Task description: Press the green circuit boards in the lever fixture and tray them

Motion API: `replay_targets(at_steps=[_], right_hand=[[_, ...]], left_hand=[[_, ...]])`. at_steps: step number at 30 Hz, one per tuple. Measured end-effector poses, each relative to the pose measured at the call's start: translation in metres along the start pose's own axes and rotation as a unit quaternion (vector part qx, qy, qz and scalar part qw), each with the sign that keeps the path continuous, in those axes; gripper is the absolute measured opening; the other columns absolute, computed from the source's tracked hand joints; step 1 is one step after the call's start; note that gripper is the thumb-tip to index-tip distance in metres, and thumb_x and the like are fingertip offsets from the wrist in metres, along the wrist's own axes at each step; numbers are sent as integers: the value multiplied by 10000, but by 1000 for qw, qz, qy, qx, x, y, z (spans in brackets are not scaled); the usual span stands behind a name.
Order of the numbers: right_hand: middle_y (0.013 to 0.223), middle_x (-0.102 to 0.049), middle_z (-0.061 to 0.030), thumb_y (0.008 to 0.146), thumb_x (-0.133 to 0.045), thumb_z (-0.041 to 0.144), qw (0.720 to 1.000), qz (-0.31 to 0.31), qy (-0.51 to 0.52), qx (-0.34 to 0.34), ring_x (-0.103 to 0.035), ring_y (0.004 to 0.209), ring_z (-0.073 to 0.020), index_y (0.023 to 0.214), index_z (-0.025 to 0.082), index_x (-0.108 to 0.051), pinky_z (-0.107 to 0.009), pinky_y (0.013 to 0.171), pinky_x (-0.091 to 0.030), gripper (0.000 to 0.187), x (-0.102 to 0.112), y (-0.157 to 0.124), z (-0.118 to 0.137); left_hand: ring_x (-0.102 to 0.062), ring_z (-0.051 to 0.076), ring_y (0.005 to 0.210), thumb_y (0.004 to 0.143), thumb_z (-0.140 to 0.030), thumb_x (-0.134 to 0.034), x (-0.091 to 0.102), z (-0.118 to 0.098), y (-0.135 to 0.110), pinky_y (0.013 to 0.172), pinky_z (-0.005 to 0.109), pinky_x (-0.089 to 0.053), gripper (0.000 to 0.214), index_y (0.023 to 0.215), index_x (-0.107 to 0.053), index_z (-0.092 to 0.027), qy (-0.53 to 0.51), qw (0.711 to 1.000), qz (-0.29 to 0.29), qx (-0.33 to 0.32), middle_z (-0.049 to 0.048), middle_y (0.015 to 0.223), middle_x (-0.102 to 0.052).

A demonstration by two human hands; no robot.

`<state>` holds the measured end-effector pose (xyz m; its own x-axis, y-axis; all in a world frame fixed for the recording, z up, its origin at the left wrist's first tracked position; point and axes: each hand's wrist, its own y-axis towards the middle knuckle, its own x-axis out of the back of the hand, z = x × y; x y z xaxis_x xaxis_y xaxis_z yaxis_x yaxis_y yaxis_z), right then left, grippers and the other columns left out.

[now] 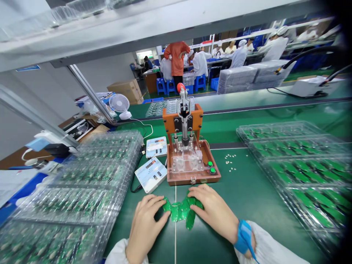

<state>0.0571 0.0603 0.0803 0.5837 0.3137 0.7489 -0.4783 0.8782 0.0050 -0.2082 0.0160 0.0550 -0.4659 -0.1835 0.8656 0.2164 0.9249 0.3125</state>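
Note:
My left hand [145, 223] and my right hand [213, 209] both grip a panel of small green circuit boards [180, 212] low over the green bench mat, fingers curled over its ends. Just beyond my hands stands an orange-brown press fixture [189, 161] with a clear nest, two green buttons [211, 167] and a red-knobbed lever [180, 88]. A blue strap [244, 234] circles my right wrist.
Stacks of clear trays with green boards lie at left [90, 183] and at right [302, 161]. Two small white meters [152, 165] sit left of the fixture. Tiny white parts [230, 161] are scattered right of it. A small fan [120, 104] and several workers stand beyond.

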Motion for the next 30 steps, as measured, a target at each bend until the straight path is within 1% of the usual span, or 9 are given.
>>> replay_targets(at_steps=[4, 7, 10, 12, 14, 16, 19, 25, 30], right_hand=[[1301, -719, -47, 851, -774, 122, 996, 1, 90, 12, -628, 1244, -264, 1089, 246, -732, -451, 1097, -521, 272, 11, -9, 5], [1326, -705, -16, 882, -766, 225, 993, -47, 109, 28, -622, 1257, -258, 1073, 302, -736, -471, 1110, -506, 208, 34, -9, 2], [1318, -706, -33, 904, -732, 259, 988, -122, 80, 40, -617, 1248, -268, 1094, 297, -735, -490, 1088, -511, 193, 60, 11, -12], [1261, -728, -54, 887, -747, 247, 986, -147, 54, 50, -627, 1214, -276, 1094, 271, -742, -481, 1052, -532, 208, 71, 31, -22], [1204, -746, -61, 865, -769, 221, 986, -154, 32, 61, -632, 1188, -279, 1103, 254, -748, -478, 1044, -533, 241, 77, 50, -31], [1188, -756, -54, 842, -791, 196, 986, -149, 21, 71, -637, 1170, -279, 1104, 251, -754, -483, 1050, -526, 271, 77, 64, -36], [1208, -759, -48, 814, -815, 184, 987, -143, 17, 79, -642, 1146, -277, 1064, 249, -764, -484, 1049, -520, 263, 73, 73, -40], [1142, -769, -54, 828, -806, 217, 987, -135, 2, 83, -629, 1108, -270, 1062, 238, -754, -457, 1009, -531, 241, 71, 73, -42], [1096, -762, -60, 861, -776, 251, 986, -134, -22, 95, -620, 1109, -270, 1005, 231, -743, -461, 1004, -518, 149, 74, 71, -38]], left_hand=[[-627, 280, 1083, 882, -267, -779, 16, -7, 25, 905, 501, -568, 184, 1060, -742, -301, -73, 996, -38, -36, -23, 1174, -751], [-605, 266, 1123, 924, -257, -733, 27, -17, 64, 971, 494, -545, 171, 1093, -741, -283, -97, 989, -78, -85, -4, 1212, -740], [-596, 278, 1135, 907, -227, -749, 26, -25, 110, 995, 498, -532, 145, 1052, -759, -239, -109, 983, -77, -122, 27, 1175, -749], [-598, 287, 1134, 876, -199, -775, 19, -27, 135, 996, 500, -534, 148, 1023, -769, -219, -113, 982, -63, -136, 36, 1155, -755], [-605, 289, 1131, 849, -177, -792, 12, -27, 149, 1002, 500, -536, 171, 1016, -774, -213, -112, 981, -48, -149, 31, 1152, -760], [-613, 287, 1125, 832, -169, -800, 6, -25, 154, 1003, 498, -538, 187, 1012, -777, -216, -112, 982, -36, -151, 24, 1150, -763], [-615, 287, 1137, 826, -172, -792, 2, -22, 152, 1008, 502, -536, 164, 982, -778, -223, -111, 985, -27, -130, 22, 1154, -759], [-582, 290, 1244, 831, -174, -773, 3, -18, 153, 1088, 504, -492, 166, 988, -757, -225, -126, 984, -7, -122, 25, 1207, -740], [-560, 310, 1292, 870, -177, -729, 3, -19, 150, 1100, 557, -473, 133, 998, -741, -210, -115, 985, -8, -129, 46, 1222, -731]])
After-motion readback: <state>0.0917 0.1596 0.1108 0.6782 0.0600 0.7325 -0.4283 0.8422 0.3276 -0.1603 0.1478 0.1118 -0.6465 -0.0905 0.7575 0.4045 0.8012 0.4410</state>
